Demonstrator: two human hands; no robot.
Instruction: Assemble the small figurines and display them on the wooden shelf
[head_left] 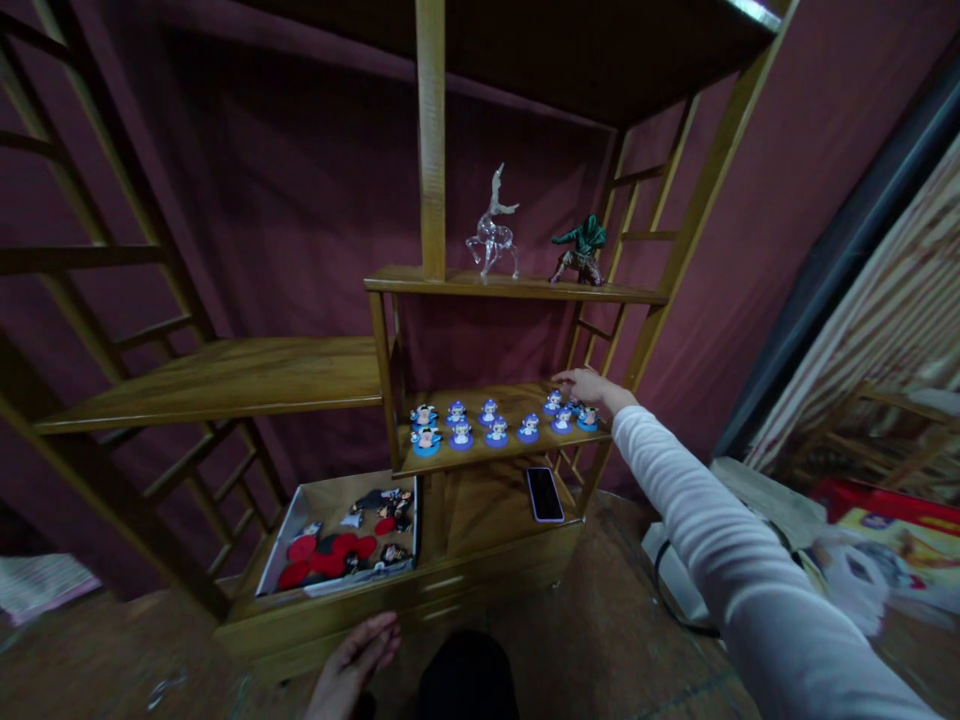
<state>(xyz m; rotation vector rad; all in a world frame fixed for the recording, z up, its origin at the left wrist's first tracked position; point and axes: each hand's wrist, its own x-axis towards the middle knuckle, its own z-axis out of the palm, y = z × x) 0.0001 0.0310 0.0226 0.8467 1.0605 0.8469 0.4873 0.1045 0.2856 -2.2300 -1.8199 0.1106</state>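
My right hand (587, 387) reaches over the right end of a low wooden shelf (480, 392). Its index finger is stretched out and I see nothing in it; the other fingers are partly hidden. Just below it stand a small purple-based figurine (553, 402) and a blue-based figurine (588, 419). Several more such figurines, among them a purple one (496, 432) and a blue one (426, 441), stand in two rough rows along this shelf. Low in front of the cabinet, my left hand (364, 650) is loosely closed, fingers curled together, with nothing visible in it.
A white box (281, 560) with red discs and dark figurines sits at the lower left. A phone (544, 495) lies on the bottom board. Above stand a clear deer ornament (495, 235) and a green-cloaked figure (583, 250). Wooden posts (433, 140) divide the shelves.
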